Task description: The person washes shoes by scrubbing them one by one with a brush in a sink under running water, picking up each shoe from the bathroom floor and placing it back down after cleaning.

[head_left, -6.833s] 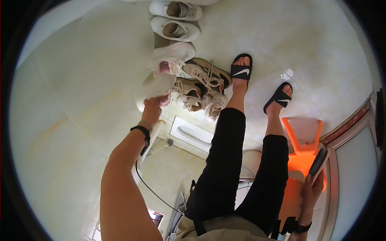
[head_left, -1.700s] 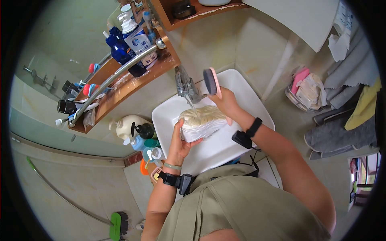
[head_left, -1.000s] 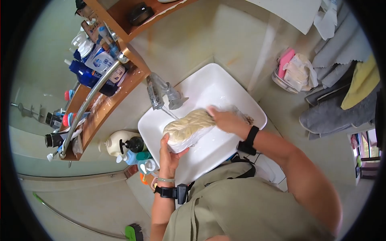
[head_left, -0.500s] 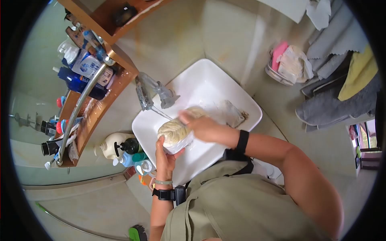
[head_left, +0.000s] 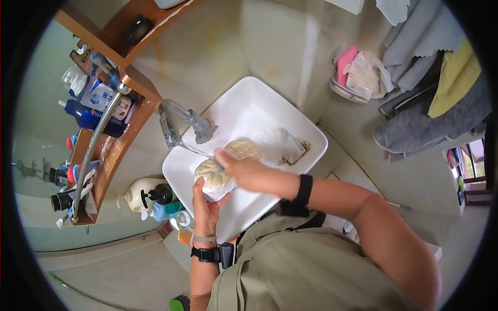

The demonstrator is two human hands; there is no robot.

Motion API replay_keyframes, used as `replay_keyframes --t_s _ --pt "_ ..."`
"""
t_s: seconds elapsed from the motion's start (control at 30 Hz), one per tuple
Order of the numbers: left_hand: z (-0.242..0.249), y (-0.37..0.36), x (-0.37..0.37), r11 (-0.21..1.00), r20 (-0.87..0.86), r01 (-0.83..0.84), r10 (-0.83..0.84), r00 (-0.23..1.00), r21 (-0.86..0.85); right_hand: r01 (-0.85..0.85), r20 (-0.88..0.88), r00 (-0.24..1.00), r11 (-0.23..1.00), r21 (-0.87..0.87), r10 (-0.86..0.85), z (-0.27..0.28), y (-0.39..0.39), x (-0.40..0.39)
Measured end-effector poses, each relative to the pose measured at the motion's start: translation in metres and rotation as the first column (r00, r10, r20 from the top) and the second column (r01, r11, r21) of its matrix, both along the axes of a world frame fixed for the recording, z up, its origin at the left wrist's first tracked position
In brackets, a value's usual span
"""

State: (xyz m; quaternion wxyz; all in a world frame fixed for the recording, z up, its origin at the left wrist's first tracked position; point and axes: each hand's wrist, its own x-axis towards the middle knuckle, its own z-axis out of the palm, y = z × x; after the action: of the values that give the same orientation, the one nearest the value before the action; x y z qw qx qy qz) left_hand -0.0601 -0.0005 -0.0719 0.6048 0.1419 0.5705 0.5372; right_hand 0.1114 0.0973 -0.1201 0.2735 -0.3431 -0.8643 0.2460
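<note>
My left hand (head_left: 206, 205) grips a white shoe (head_left: 215, 193) from below, thumb along its edge. The shoe's cream, wavy-ridged sole (head_left: 210, 174) faces up. My right hand (head_left: 246, 173) is closed and slightly blurred over the sole's middle; whatever it holds is hidden. A thin stream of water runs from the faucet (head_left: 199, 127) toward the sole beside my right fingers. Under both hands is the white sink (head_left: 254, 96). Inside it, to the right, lies a whitish piece with brown, dirty edges (head_left: 290, 147), perhaps another shoe.
Left of the sink, pump bottles (head_left: 145, 194) crowd the corner. Above them, a wooden shelf (head_left: 119, 142) with a metal rail holds several bottles. On the right wall hang a soap rack (head_left: 358, 96) with a pink item, grey towels (head_left: 425, 52) and a yellow cloth (head_left: 454, 85).
The view has shifted, so the scene sits a little further left. My right hand has moved slightly over the sole; my left hand keeps its hold on the shoe.
</note>
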Motion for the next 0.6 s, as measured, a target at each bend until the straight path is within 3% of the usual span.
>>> replay_keyframes --t_s 0.07,0.13,0.2,0.3,0.37,0.47,0.53,0.6 --pt "0.002 -0.003 0.001 1.0 -0.03 0.004 -0.005 1.0 -0.017 0.013 0.22 0.968 0.859 -0.511 0.116 0.079 -0.014 0.004" --pt "0.002 -0.007 0.001 1.0 -0.033 -0.011 0.011 0.999 -0.014 0.044 0.218 0.974 0.896 -0.442 0.06 0.001 0.016 0.017" --pt "0.002 -0.01 0.003 0.999 -0.026 -0.036 0.035 0.999 -0.011 0.27 0.311 0.947 0.726 -0.632 -0.082 -0.009 0.04 0.041" --pt "0.001 -0.01 0.007 0.999 -0.056 -0.034 0.034 0.998 -0.001 0.224 0.319 0.946 0.811 -0.541 -0.049 0.018 0.025 0.029" --pt "-0.002 -0.006 0.0 1.0 -0.018 -0.005 0.005 1.0 0.009 -0.03 0.134 0.989 0.974 -0.223 0.061 0.002 0.002 -0.002" --pt "-0.007 -0.007 -0.003 1.0 0.007 -0.003 0.003 1.0 -0.006 -0.1 0.074 0.988 0.921 -0.376 0.137 0.075 -0.033 -0.007" --pt "-0.001 -0.012 0.001 1.0 -0.007 -0.019 0.019 1.0 -0.02 0.086 0.221 0.975 0.87 -0.486 0.027 0.04 -0.003 0.006" --pt "0.005 -0.008 0.008 0.999 -0.01 -0.045 0.045 0.999 -0.011 0.25 0.334 0.939 0.837 -0.487 -0.086 -0.004 0.038 0.031"
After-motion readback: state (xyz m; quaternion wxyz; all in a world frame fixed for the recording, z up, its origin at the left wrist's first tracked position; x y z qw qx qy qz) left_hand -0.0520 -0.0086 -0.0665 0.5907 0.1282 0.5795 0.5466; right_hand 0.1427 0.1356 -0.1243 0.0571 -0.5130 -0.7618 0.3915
